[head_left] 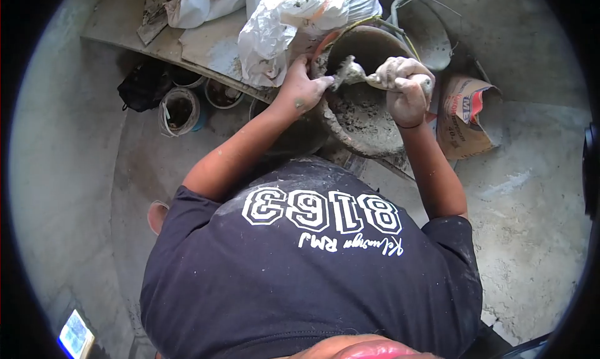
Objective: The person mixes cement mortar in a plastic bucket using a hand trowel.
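Note:
My right hand (pixel 406 87) is closed around the handle of a small trowel (pixel 349 73). Grey mortar cakes its blade, which is held over the mouth of a round bucket (pixel 379 44). At the bucket's left rim, my left hand (pixel 305 87) grips the edge, thumb on the inner side and fingers partly hidden beyond it. Wet grey mortar (pixel 365 124) lies inside, low on the near wall, and more is crusted along the rim. A crumpled white sack (pixel 275 40) hangs right beside my left hand.
A brown paper cement bag (pixel 467 118) stands right of the bucket. Behind it is another grey bucket (pixel 431 37). A board (pixel 137 30) bears white sacks at the back left. Beneath its edge sit a white pail (pixel 179 112) and a black bag (pixel 145 87).

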`<control>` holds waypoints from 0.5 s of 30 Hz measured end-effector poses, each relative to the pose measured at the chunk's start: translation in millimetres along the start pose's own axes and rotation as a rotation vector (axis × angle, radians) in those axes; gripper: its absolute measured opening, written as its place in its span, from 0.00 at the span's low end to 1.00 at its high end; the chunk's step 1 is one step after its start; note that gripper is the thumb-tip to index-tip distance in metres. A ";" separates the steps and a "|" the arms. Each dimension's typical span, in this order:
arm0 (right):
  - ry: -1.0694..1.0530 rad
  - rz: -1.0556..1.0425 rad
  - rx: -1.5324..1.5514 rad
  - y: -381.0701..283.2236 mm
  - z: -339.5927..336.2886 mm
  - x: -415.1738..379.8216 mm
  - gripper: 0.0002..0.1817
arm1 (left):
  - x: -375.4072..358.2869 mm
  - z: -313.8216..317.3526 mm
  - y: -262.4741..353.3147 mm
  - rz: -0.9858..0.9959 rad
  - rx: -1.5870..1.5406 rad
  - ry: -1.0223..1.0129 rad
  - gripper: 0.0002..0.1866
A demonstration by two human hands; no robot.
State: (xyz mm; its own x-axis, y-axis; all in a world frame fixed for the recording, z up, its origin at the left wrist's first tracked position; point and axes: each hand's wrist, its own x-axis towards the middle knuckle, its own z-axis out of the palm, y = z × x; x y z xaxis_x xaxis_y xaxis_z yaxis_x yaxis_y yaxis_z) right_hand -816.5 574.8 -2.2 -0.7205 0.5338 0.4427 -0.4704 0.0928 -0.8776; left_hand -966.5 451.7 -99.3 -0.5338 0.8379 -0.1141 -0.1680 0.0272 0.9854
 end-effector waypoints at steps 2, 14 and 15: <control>-0.089 -0.027 0.117 9.7 0.8 1.3 0.04 | -3.1 6.3 1.6 0.031 0.017 0.122 0.31; -0.105 0.231 0.169 43.7 -34.0 13.2 0.05 | -4.3 23.0 -12.2 0.136 -0.041 0.354 0.21; -0.093 0.248 0.212 48.3 -42.0 19.0 0.03 | -4.2 22.7 -8.2 0.144 -0.053 0.352 0.20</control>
State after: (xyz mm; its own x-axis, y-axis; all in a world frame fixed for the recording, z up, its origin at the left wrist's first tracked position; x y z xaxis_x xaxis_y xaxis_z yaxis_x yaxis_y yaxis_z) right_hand -831.5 624.8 -44.0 -0.8653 0.4381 0.2436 -0.3631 -0.2127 -0.9072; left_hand -944.1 460.4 -104.0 -0.8058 0.5919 -0.0202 -0.1081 -0.1134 0.9877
